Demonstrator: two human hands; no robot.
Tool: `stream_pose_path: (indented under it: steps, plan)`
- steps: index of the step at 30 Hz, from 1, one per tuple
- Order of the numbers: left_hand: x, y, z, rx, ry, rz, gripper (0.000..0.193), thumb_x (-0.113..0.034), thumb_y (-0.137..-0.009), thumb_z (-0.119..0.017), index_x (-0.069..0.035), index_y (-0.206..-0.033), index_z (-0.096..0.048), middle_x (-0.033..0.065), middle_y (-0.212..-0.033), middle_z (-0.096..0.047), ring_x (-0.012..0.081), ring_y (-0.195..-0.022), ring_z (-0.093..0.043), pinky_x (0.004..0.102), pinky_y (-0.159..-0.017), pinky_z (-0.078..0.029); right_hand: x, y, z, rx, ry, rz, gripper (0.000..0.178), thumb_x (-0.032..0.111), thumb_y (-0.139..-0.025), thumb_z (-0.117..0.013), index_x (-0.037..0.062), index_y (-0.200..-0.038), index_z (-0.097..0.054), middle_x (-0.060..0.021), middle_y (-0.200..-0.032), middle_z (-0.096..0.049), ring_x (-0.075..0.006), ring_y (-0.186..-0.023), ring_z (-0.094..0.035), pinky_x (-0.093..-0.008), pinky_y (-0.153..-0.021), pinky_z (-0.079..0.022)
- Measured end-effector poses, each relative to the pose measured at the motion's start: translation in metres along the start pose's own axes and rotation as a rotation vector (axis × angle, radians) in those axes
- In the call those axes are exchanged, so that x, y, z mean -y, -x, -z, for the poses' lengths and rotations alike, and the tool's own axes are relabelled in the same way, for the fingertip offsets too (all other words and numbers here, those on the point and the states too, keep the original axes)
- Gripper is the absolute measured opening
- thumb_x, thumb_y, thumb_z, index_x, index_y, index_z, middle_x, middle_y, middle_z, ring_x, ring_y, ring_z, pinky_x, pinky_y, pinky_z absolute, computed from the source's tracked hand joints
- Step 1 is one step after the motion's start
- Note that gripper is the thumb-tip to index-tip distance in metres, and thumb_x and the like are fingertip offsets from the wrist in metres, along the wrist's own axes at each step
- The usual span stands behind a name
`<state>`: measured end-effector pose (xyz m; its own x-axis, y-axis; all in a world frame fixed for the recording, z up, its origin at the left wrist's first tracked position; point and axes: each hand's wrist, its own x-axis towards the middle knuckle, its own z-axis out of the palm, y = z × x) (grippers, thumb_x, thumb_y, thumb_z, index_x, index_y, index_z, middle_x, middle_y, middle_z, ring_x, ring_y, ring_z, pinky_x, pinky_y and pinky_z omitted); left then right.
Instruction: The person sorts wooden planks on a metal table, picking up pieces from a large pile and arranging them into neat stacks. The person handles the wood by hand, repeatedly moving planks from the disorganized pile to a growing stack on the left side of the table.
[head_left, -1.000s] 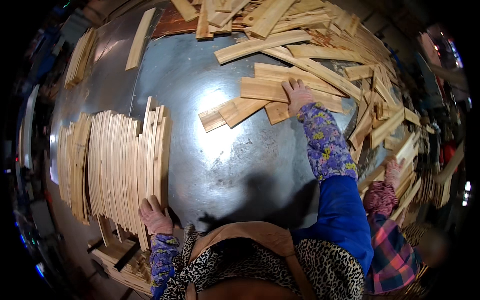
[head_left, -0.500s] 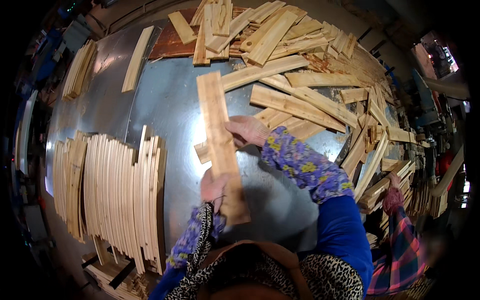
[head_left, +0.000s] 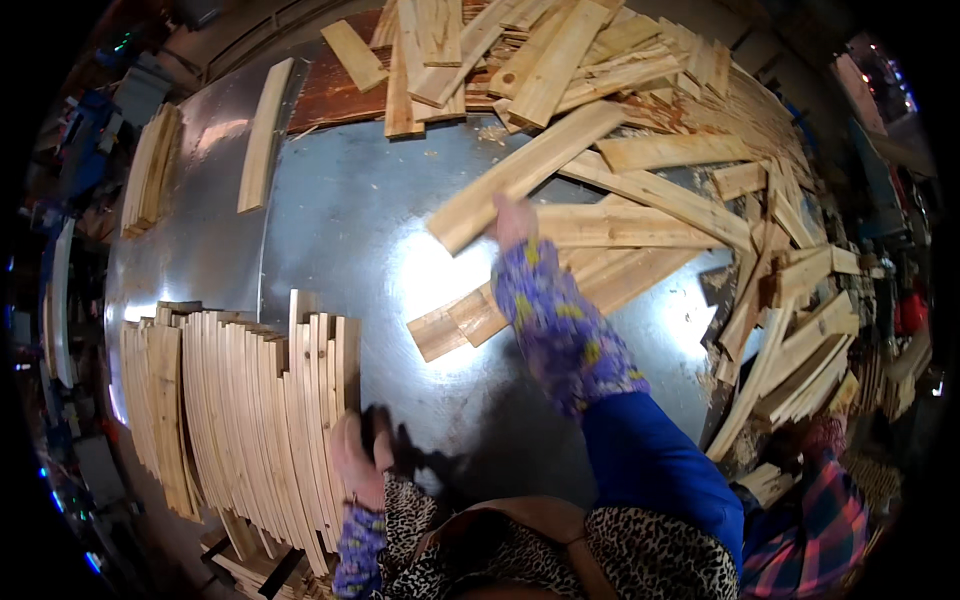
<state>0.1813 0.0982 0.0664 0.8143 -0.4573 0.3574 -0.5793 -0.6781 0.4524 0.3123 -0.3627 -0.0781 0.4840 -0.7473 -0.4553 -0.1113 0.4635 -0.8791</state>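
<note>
Hands: right [head_left: 512, 218] on plank [head_left: 525, 175], left [head_left: 357, 462] by slat stack [head_left: 240, 410].

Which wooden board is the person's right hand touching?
The long pale board lying slanted on the metal table. The right hand rests on its lower end; the other loose boards lie untouched.

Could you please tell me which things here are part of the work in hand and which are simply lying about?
In hand:
- right hand on a long wooden slat
- left hand against the row of slats standing on edge
- loose slat pile

Lying about:
- single plank at far left
- small stack by the metal table edge
</note>
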Motion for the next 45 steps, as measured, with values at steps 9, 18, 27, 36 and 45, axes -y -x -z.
stream_pose_path:
  steps: [9, 18, 27, 36, 45]
  plan:
    - [-0.061, -0.092, -0.145, 1.017, 0.988, 0.801, 0.091, -0.024, -0.096, -0.080, 0.012, -0.166, -0.035, 0.0203, -0.133, -0.071, 0.0257, -0.116, -0.070, 0.0333, -0.107, -0.055, 0.018, 0.186, 0.153, 0.625, 1.156, 0.305, 0.053, 0.053, -0.105, -0.065, 0.0131, -0.137, -0.075, -0.0189, -0.120, -0.078, -0.0344, -0.121, -0.072, -0.0468, -0.106, -0.056]
    - [-0.065, -0.035, -0.131, 0.976, 1.334, 1.020, 0.037, -0.004, -0.103, -0.068, 0.005, -0.140, -0.069, 0.0086, -0.125, -0.078, 0.0176, -0.108, -0.074, 0.0334, -0.094, -0.059, 0.222, -0.078, 0.134, -0.218, 1.643, 0.344, 0.080, 0.072, -0.103, -0.051, 0.0291, -0.170, -0.042, -0.0144, -0.176, -0.040, -0.0425, -0.162, -0.035, -0.0652, -0.125, -0.036]
    - [-0.046, -0.006, -0.132, 0.769, 1.435, 1.051, 0.039, -0.007, -0.103, -0.070, 0.001, -0.141, -0.069, 0.0070, -0.125, -0.079, 0.0199, -0.109, -0.074, 0.0349, -0.100, -0.058, 0.141, 0.013, 0.125, 0.051, 1.881, 0.411, 0.068, 0.079, -0.092, -0.056, 0.0233, -0.120, -0.084, -0.0053, -0.127, -0.075, -0.0352, -0.141, -0.053, -0.0744, -0.115, -0.031]
    - [-0.029, 0.025, -0.081, 0.536, 1.119, 1.204, 0.060, -0.049, -0.112, -0.058, 0.002, -0.144, -0.065, 0.0115, -0.121, -0.077, 0.0224, -0.110, -0.073, 0.0397, -0.101, -0.058, 0.026, 0.249, 0.229, -0.027, 1.657, 0.618, 0.062, 0.035, -0.084, -0.082, 0.0147, -0.141, -0.068, -0.0204, -0.160, -0.052, -0.0476, -0.151, -0.045, -0.0671, -0.121, -0.035]
    - [-0.085, 0.041, -0.104, 0.699, 1.653, 1.304, 0.079, -0.089, -0.099, -0.046, -0.018, -0.130, -0.061, 0.0081, -0.093, -0.067, 0.0250, -0.070, -0.065, 0.0442, -0.065, -0.059, -0.023, 0.402, 0.216, 0.341, 0.784, 0.333, 0.078, 0.023, -0.087, -0.076, -0.0005, -0.158, -0.051, -0.0302, -0.145, -0.062, -0.0462, -0.138, -0.057, -0.0510, -0.121, -0.046]
